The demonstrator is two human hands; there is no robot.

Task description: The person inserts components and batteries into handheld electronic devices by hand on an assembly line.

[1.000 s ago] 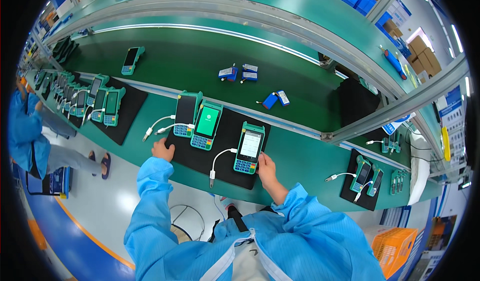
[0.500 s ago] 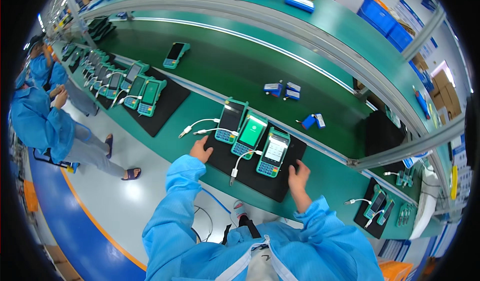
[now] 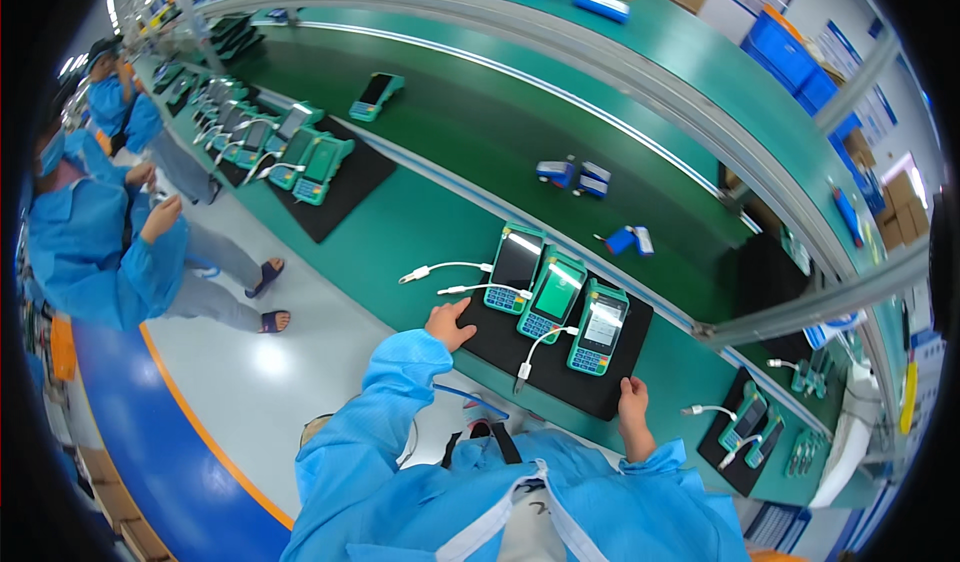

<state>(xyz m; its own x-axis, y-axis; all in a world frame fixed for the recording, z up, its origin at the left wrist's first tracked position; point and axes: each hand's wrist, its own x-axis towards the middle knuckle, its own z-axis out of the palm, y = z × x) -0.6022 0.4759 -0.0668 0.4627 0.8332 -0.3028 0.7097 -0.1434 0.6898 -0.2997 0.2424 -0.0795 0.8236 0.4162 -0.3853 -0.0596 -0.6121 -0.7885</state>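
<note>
1. Nearest, the right hand [image 3: 633, 402] is touching the black mat [image 3: 585, 389] by its front right corner, fingers bent, while the left hand [image 3: 452, 324] is lying at the mat's left edge, loosely curled; whether either is pinching the mat, one cannot tell. Neither is grasping a terminal.
2. On the mat, the left terminal [image 3: 515, 267], middle terminal [image 3: 552, 297] and right terminal [image 3: 599, 332] are lying face up in a slanting row. The first is showing a dark screen, the second a green one, the third a pale page.
3. White cables [image 3: 524, 370] are running from all three, so this end of the cabling is looking done. Their other ends are lying loose, two left of the mat, one by its front edge, connecting to nothing.
4. Right of the mat, a smaller mat [image 3: 738, 477] is carrying two more terminals on the desk [image 3: 420, 224].
5. Just behind the mat, a metal rail [image 3: 460, 189] is bordering a sunken surface [image 3: 450, 127], and a metal strut [image 3: 810, 307] is slanting across on the right, both possibly hindering reach.
6. Beyond the rail, battery packs [image 3: 620, 240] are lying behind the mat, and a lone terminal [image 3: 377, 97] farther left.
7. Far left of the mat, other terminals [image 3: 324, 169] are crowding together, and two co-workers [image 3: 95, 242] are standing by the desk.
</note>
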